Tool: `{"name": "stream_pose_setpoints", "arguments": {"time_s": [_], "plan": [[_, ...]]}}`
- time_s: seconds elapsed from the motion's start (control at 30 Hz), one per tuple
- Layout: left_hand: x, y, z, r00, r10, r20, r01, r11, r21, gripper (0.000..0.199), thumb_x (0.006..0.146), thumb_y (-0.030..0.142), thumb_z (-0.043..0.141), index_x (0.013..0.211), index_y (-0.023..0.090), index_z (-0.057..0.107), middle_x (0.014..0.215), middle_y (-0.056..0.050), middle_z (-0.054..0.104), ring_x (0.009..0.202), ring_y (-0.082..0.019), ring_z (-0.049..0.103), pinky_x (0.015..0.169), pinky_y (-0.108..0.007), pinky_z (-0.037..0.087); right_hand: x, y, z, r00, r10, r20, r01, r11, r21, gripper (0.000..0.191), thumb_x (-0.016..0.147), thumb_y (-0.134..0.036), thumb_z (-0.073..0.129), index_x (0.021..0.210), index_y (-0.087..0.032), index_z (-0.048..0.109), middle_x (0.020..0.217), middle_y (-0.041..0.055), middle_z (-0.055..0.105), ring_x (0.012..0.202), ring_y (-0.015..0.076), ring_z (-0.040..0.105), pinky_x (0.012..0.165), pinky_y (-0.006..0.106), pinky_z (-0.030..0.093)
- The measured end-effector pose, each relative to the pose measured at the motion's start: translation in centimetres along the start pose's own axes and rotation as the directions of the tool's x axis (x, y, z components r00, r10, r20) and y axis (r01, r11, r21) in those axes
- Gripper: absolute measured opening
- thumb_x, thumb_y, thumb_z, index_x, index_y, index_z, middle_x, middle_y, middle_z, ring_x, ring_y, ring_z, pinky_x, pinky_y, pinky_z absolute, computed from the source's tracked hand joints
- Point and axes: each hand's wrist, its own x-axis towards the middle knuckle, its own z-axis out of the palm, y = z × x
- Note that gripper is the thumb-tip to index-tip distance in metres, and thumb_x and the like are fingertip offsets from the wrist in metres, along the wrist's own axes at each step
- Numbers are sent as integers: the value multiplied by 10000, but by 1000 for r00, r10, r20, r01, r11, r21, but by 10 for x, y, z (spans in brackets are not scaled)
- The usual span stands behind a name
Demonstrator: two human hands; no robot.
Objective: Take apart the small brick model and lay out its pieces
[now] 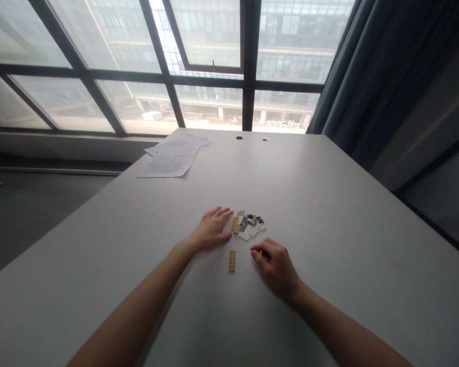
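Observation:
A small pile of building bricks lies on the table, with tan plates, grey bricks point(244, 223), white bricks point(254, 232) and tiny black pieces point(260, 220). My left hand point(213, 228) rests flat at the pile's left side, fingers spread, its fingertips close to the tan plates point(235, 225). A single tan studded plate point(232, 260) sits apart, nearer to me, between my two hands. Just right of it, my right hand point(275, 262) is curled with thumb and forefinger drawn together. No piece shows between those fingertips.
All of this is on a large white table point(329, 229). Printed sheets of paper point(172, 159) lie at its far left edge. Two round cable holes, one dark point(239, 138), are at the back. Beyond stand windows and a dark curtain point(352, 86).

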Motion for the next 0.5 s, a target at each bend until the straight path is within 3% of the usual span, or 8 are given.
{"name": "stream_pose_setpoints", "arguments": {"time_s": [0.13, 0.33, 0.4, 0.5], "plan": [[8, -1, 7, 1000, 12, 14, -13, 1000, 11, 555, 773, 336, 574, 1314, 245, 494, 1478, -67, 381, 1393, -320, 254, 1124, -551, 166, 1, -1, 0, 1000, 1, 8, -1, 1000, 4, 118, 857, -205, 567, 837, -188, 682, 771, 8, 610, 658, 122, 535, 648, 235, 412], [-2, -2, 8, 992, 18, -124, -16, 1000, 13, 420, 819, 389, 597, 1204, 224, 572, 1381, -71, 500, 1350, -285, 337, 1118, -486, 249, 0, 1, 0, 1000, 3, -5, -3, 1000, 31, 132, 851, -225, 567, 834, -184, 691, 766, 16, 619, 655, 127, 532, 652, 245, 416], [-13, 7, 6, 971, 66, -230, -66, 998, 6, 408, 826, 385, 615, 1198, 224, 568, 1341, -79, 533, 1319, -279, 375, 1098, -480, 287, 1, 2, 0, 999, 29, -32, -26, 997, 79, 146, 847, -246, 568, 865, -179, 696, 783, 27, 635, 662, 135, 536, 658, 255, 421], [-31, 33, 5, 901, 194, -389, -209, 978, 4, 436, 821, 413, 641, 1202, 220, 552, 1300, -99, 557, 1301, -284, 391, 1067, -485, 329, 2, 0, 1, 993, 106, -45, -92, 962, 256, 217, 861, -300, 550, 962, -168, 689, 826, 46, 660, 709, 154, 559, 674, 267, 437]]}}
